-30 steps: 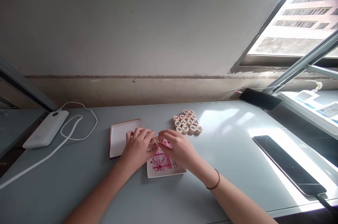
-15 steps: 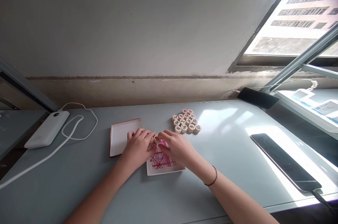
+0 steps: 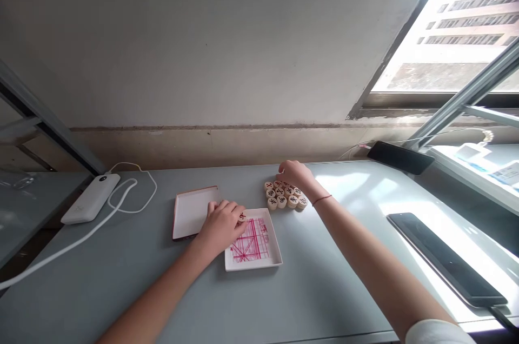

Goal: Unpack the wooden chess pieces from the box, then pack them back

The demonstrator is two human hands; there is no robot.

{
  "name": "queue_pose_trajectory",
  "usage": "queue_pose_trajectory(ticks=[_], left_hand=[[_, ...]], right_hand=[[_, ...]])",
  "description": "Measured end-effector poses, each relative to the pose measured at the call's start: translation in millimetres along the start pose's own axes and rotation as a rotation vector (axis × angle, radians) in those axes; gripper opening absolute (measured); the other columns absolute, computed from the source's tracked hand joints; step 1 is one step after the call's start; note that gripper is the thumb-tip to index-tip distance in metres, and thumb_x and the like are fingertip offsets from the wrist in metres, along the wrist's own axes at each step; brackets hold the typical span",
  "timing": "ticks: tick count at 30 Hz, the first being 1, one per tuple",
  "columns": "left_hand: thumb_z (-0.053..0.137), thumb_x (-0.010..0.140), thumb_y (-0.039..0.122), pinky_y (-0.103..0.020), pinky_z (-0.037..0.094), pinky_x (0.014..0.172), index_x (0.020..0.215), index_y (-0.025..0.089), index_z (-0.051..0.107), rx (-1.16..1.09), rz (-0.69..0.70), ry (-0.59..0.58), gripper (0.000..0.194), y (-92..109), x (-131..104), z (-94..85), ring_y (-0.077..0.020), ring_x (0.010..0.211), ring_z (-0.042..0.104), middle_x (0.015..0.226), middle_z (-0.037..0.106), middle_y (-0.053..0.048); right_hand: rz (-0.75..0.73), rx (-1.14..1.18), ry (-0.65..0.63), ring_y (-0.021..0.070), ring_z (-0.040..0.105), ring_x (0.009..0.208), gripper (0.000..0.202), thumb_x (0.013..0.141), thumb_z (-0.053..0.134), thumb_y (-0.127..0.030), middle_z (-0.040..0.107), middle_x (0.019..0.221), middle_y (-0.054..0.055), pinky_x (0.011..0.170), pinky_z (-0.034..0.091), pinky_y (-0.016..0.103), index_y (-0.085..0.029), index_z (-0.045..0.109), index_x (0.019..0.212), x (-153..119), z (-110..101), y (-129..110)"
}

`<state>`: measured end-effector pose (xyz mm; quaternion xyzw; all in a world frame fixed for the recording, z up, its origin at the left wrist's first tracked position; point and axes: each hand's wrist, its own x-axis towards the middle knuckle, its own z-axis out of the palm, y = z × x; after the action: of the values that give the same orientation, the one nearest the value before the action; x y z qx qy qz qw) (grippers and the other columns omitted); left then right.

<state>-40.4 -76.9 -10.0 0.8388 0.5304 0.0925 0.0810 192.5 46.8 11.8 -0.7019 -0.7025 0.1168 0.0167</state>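
My left hand (image 3: 222, 225) is closed around a round wooden Chinese chess piece (image 3: 242, 216), whose marked face shows between thumb and fingers. It is over the left back corner of a shallow white box tray (image 3: 275, 241) with a red-lined board print inside. Whether more pieces sit in this hand is hidden. Farther back, my right hand (image 3: 296, 173) curls its fingers down at the rear of the grouped, partly stacked Chinese chess pieces (image 3: 281, 202). Its fingertips and anything in them are hidden.
A second shallow box part (image 3: 192, 211) lies left of the tray. At the left stands a white power bank (image 3: 91, 199) with a looping white cable (image 3: 87, 234). A dark phone (image 3: 446, 257) lies at the right, and another dark device (image 3: 399, 157) rests by the wall.
My right hand has left the tray and moved back and right to the grouped pieces. My left hand stays by the tray with a piece in it. The view has shifted slightly.
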Motion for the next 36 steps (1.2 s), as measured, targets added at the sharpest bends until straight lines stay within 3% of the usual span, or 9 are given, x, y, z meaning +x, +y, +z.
queue_pose_trajectory(ticks=[5, 8, 11, 12, 16, 20, 29, 32, 36], left_hand=[[0.057, 0.087, 0.04, -0.042, 0.035, 0.087, 0.117, 0.023, 0.06, -0.028, 0.001, 0.048, 0.035, -1.9, 1.1, -6.3, -0.0256, 0.105, 0.054, 0.111, 0.067, -0.006], [0.055, 0.089, 0.039, -0.041, 0.038, 0.087, 0.118, 0.023, 0.06, -0.035, 0.023, 0.131, 0.034, -4.3, 2.4, -7.8, -0.0247, 0.105, 0.054, 0.111, 0.066, -0.007], [0.055, 0.09, 0.036, -0.042, 0.04, 0.088, 0.122, 0.022, 0.058, -0.042, 0.064, 0.277, 0.035, -5.5, 2.8, -5.3, -0.026, 0.108, 0.052, 0.115, 0.064, -0.008], [0.055, 0.09, 0.036, -0.042, 0.041, 0.089, 0.124, 0.021, 0.056, -0.048, 0.086, 0.327, 0.038, -5.3, 2.5, -3.9, -0.0267, 0.11, 0.051, 0.117, 0.062, -0.009], [0.054, 0.092, 0.035, -0.04, 0.043, 0.09, 0.128, 0.02, 0.052, -0.097, 0.202, 0.44, 0.04, -1.6, -1.9, 1.2, -0.025, 0.11, 0.053, 0.118, 0.061, -0.01], [0.05, 0.094, 0.028, -0.035, 0.046, 0.085, 0.118, 0.023, 0.058, -0.161, 0.249, 0.435, 0.026, 2.6, -9.3, 3.9, -0.0198, 0.099, 0.06, 0.106, 0.064, -0.006], [0.046, 0.096, 0.026, -0.033, 0.053, 0.085, 0.123, 0.023, 0.053, -0.238, 0.239, 0.37, 0.028, 1.3, -13.9, 12.7, -0.0183, 0.097, 0.062, 0.107, 0.06, -0.007], [0.047, 0.095, 0.025, -0.033, 0.053, 0.085, 0.124, 0.025, 0.052, -0.331, 0.208, 0.324, 0.029, 0.1, -13.3, 13.7, -0.0175, 0.095, 0.062, 0.108, 0.059, -0.006], [0.048, 0.094, 0.024, -0.03, 0.054, 0.081, 0.11, 0.023, 0.058, -0.4, 0.112, 0.352, 0.019, -0.3, -13.0, 11.5, -0.0156, 0.089, 0.063, 0.105, 0.057, -0.005]], right_hand=[[-0.016, 0.016, -0.021, 0.0259, 0.067, 0.079, 0.025, 0.07, 0.068, -0.02, 0.071, 0.09, 0.014, 0.06, 0.044, 0.028, -0.014, 0.071, 0.094, 8.8, 1.3, -2.5], [-0.038, 0.047, 0.046, 0.0259, 0.067, 0.086, 0.032, 0.074, 0.066, -0.022, 0.071, 0.095, 0.014, 0.067, 0.047, 0.028, -0.013, 0.069, 0.105, 2.4, -5.4, -5.4], [-0.117, 0.166, 0.18, 0.02, 0.066, 0.092, 0.038, 0.085, 0.055, -0.031, 0.07, 0.105, 0.008, 0.077, 0.048, 0.028, -0.019, 0.06, 0.12, -24.4, -6.0, -16.1], [-0.173, 0.301, 0.228, 0.0181, 0.067, 0.086, 0.036, 0.084, 0.056, -0.033, 0.071, 0.102, 0.006, 0.076, 0.049, 0.027, -0.02, 0.061, 0.118, -37.2, -2.8, -21.4], [-0.355, 0.778, 0.063, 0.0151, 0.068, 0.069, 0.03, 0.08, 0.061, -0.038, 0.072, 0.091, 0.004, 0.062, 0.054, 0.027, -0.021, 0.064, 0.104, -89.6, 23.6, -43.4], [-0.387, 0.985, 0.001, 0.0159, 0.068, 0.073, 0.023, 0.079, 0.061, -0.033, 0.071, 0.091, 0.006, 0.063, 0.056, 0.027, -0.018, 0.063, 0.097, -116.0, 45.6, -55.3], [-0.393, 1.085, -0.055, 0.0169, 0.068, 0.077, 0.029, 0.083, 0.059, -0.038, 0.068, 0.093, 0.007, 0.065, 0.059, 0.029, -0.019, 0.057, 0.105, -118.4, 54.2, -52.1], [-0.337, 1.102, -0.016, 0.0163, 0.067, 0.075, 0.033, 0.083, 0.059, -0.043, 0.068, 0.099, 0.008, 0.062, 0.058, 0.029, -0.02, 0.056, 0.107, -116.3, 51.5, -46.9], [-0.273, 1.144, 0.08, 0.017, 0.066, 0.075, 0.032, 0.082, 0.06, -0.049, 0.066, 0.098, 0.009, 0.059, 0.059, 0.029, -0.019, 0.06, 0.095, -108.7, 45.9, -37.8]])
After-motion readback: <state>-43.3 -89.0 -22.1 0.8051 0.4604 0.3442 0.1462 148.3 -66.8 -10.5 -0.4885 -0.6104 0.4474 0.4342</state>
